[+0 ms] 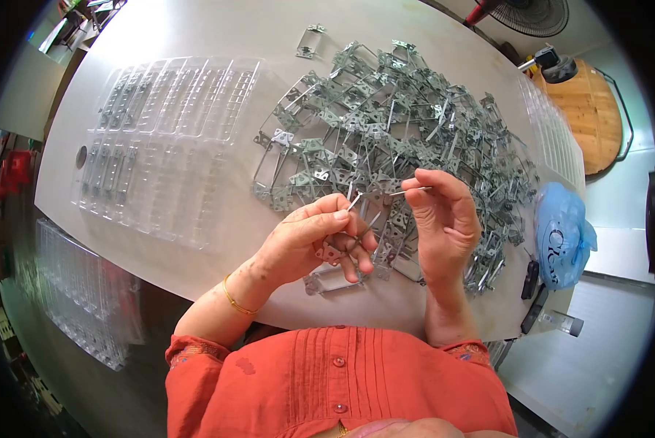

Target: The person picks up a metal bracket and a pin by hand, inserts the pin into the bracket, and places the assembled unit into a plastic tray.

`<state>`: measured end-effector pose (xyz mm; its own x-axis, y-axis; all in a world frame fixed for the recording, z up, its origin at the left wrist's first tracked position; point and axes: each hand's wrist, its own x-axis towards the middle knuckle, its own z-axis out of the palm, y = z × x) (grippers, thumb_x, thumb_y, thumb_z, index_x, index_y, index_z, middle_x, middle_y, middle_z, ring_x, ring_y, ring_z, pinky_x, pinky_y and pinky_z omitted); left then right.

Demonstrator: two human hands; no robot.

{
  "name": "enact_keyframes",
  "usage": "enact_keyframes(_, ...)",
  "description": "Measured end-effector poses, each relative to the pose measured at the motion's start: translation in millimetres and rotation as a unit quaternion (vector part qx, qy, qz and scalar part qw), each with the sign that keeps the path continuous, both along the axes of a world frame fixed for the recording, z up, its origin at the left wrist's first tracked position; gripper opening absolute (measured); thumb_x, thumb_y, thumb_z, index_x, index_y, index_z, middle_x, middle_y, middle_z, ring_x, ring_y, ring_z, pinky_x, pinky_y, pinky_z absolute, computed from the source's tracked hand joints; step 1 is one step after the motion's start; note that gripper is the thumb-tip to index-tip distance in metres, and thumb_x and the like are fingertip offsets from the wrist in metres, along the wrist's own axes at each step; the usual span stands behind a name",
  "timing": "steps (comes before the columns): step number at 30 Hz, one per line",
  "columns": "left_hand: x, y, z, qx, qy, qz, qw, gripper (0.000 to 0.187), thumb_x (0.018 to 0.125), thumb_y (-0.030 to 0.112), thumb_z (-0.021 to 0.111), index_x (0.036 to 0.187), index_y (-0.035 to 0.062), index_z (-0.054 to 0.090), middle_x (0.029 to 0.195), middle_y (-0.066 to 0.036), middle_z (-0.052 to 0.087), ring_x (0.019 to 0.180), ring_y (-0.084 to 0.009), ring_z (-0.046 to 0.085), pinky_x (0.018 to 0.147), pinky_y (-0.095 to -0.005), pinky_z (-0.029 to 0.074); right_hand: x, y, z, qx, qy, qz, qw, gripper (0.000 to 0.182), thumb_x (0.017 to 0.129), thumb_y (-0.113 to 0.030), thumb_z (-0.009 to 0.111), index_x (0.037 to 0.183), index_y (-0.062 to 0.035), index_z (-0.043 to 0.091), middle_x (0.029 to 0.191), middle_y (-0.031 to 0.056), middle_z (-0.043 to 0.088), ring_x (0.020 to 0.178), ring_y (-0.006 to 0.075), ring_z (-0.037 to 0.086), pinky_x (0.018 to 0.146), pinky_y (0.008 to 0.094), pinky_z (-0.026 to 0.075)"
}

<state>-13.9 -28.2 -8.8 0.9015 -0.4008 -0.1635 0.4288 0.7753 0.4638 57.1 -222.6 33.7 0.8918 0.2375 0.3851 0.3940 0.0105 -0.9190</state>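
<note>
My left hand (320,230) is closed, thumb and forefinger pinching a small metal bracket (354,201), while another thin metal piece shows between its lower fingers. Facing it, my right hand (444,219) pinches the end of a thin metal strip (409,191) between thumb and fingertips. Both hands are raised over the near side of a large heap of metal brackets (415,117), which have flat hole-punched ends joined by thin rods. One loose bracket (332,281) lies on the table just below my left hand.
Clear plastic trays (196,139) on the left of the table (283,47) hold brackets in some slots. A single bracket (310,41) lies beyond the heap. At right are a blue plastic bag (561,230), a black-handled tool (532,281) and another clear tray (550,128).
</note>
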Motion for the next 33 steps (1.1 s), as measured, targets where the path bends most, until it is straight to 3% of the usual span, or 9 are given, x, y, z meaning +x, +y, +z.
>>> enact_keyframes(7, -2.2, 1.0, 5.4, 0.004, -0.007, -0.019, 1.0, 0.023, 0.105, 0.023, 0.054, 0.098, 0.0016, 0.052, 0.105, -0.028, 0.063, 0.086, -0.0399, 0.074, 0.065, -0.0417, 0.065, 3.1, 0.5, -0.1, -0.053, -0.106, 0.003, 0.993, 0.017, 0.092, 0.003, 0.074, 0.107, -0.0025, 0.068, 0.1, 0.0076, 0.074, 0.09, 0.0164, 0.068, 0.082, 0.0291, 0.054)
enact_keyframes(9, -2.8, 2.6, 6.3, 0.004, -0.02, -0.041, 0.999, 0.022, 0.106, 0.025, 0.054, 0.101, 0.0033, 0.056, 0.105, -0.02, 0.067, 0.089, -0.0314, 0.074, 0.071, -0.0396, 0.064, 3.7, 1.2, -1.2, -0.082, -0.147, 0.004, 0.986, 0.017, 0.09, 0.003, 0.075, 0.105, -0.003, 0.069, 0.099, 0.0077, 0.074, 0.09, 0.0191, 0.069, 0.08, 0.0303, 0.055)
enact_keyframes(13, -3.1, 3.3, 7.5, 0.007, -0.025, -0.049, 0.998, 0.024, 0.106, 0.027, 0.055, 0.1, 0.0036, 0.056, 0.105, -0.018, 0.067, 0.089, -0.0314, 0.074, 0.07, -0.0394, 0.063, 4.7, -0.6, 1.1, -0.113, -0.173, 0.002, 0.978, 0.018, 0.088, 0.004, 0.076, 0.103, -0.0034, 0.07, 0.098, 0.0078, 0.074, 0.089, 0.0211, 0.069, 0.079, 0.0317, 0.055)
enact_keyframes(15, -3.7, 3.3, 5.5, 0.016, -0.039, -0.043, 0.998, 0.024, 0.106, 0.027, 0.056, 0.1, 0.0039, 0.055, 0.105, -0.018, 0.067, 0.087, -0.0297, 0.073, 0.068, -0.038, 0.062, 5.1, -2.5, 2.8, -0.141, -0.198, 0.022, 0.97, 0.019, 0.09, 0.008, 0.073, 0.105, -0.0004, 0.065, 0.1, 0.0111, 0.074, 0.094, 0.0215, 0.069, 0.085, 0.0323, 0.055)
enact_keyframes(19, -4.3, 1.0, 8.8, 0.03, -0.029, -0.025, 0.999, 0.025, 0.105, 0.025, 0.056, 0.097, 0.0016, 0.055, 0.103, -0.025, 0.064, 0.075, -0.0324, 0.072, 0.061, -0.0407, 0.063, 8.1, -1.7, -1.9, -0.135, -0.234, 0.022, 0.963, 0.019, 0.089, 0.008, 0.074, 0.103, -0.0008, 0.065, 0.099, 0.012, 0.074, 0.093, 0.0229, 0.069, 0.084, 0.0338, 0.055)
enact_keyframes(22, -4.1, 2.6, 8.9, 0.026, -0.052, -0.043, 0.997, 0.025, 0.106, 0.028, 0.057, 0.102, 0.0034, 0.057, 0.104, -0.015, 0.067, 0.08, -0.0235, 0.07, 0.064, -0.0349, 0.06, 7.2, 0.6, -1.5, -0.13, -0.238, 0.018, 0.962, 0.023, 0.082, 0.005, 0.079, 0.1, -0.0058, 0.07, 0.098, 0.0083, 0.074, 0.089, 0.0235, 0.07, 0.077, 0.0333, 0.055)
enact_keyframes(25, -6.4, 1.7, 7.4, 0.066, -0.055, -0.014, 0.996, 0.025, 0.103, 0.026, 0.06, 0.097, 0.0018, 0.058, 0.102, -0.021, 0.065, 0.072, -0.0252, 0.069, 0.057, -0.0359, 0.058, 2.8, 3.5, 1.2, -0.14, -0.239, 0.014, 0.961, 0.022, 0.083, 0.005, 0.079, 0.099, -0.0059, 0.07, 0.096, 0.0088, 0.072, 0.087, 0.0233, 0.069, 0.073, 0.0328, 0.054)
enact_keyframes(31, -6.0, 6.4, 2.4, 0.227, -0.161, 0.016, 0.96, 0.022, 0.105, 0.023, 0.059, 0.104, 0.0011, 0.063, 0.104, -0.014, 0.064, 0.074, -0.0143, 0.064, 0.063, -0.0268, 0.052, -2.6, 3.1, 2.7, -0.159, -0.191, -0.004, 0.969, 0.02, 0.084, 0.005, 0.078, 0.099, -0.0044, 0.069, 0.09, 0.0083, 0.068, 0.081, 0.0217, 0.065, 0.069, 0.0299, 0.053)
enact_keyframes(33, -5.3, 3.0, 1.3, 0.315, -0.225, 0.068, 0.92, 0.019, 0.105, 0.019, 0.061, 0.103, 0.0006, 0.063, 0.108, -0.01, 0.062, 0.075, -0.0101, 0.06, 0.063, -0.0252, 0.049, -0.5, 0.5, 1.2, -0.145, -0.165, 0.028, 0.975, 0.016, 0.088, 0.003, 0.076, 0.101, -0.003, 0.069, 0.093, 0.0093, 0.069, 0.081, 0.0181, 0.067, 0.069, 0.0278, 0.053)
